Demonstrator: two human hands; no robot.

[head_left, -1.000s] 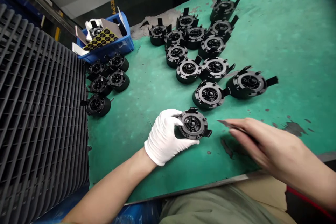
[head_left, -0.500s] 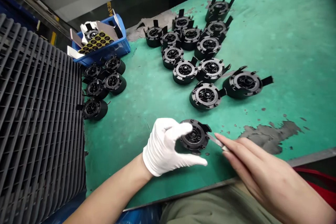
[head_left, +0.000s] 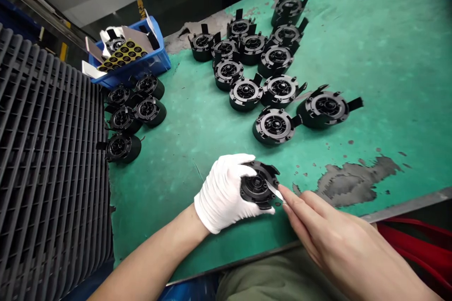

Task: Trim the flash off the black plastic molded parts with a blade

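Observation:
My left hand [head_left: 222,193], in a white glove, grips a round black plastic part [head_left: 258,185] just above the green table [head_left: 381,56] near its front edge. My bare right hand [head_left: 339,244] pinches a thin metal blade [head_left: 274,191] whose tip touches the right side of that part. Several more of the same black parts [head_left: 275,124] lie in a cluster further back on the table.
A second group of black parts [head_left: 136,108] sits at the left by a blue bin [head_left: 141,63] holding a sheet of round stickers. A dark ribbed rack [head_left: 49,174] fills the left side. Worn patches [head_left: 353,181] mark the table surface at the right.
My right hand has moved left and brought the blade against the part. My left hand has turned the part and pulled it a little nearer the front edge.

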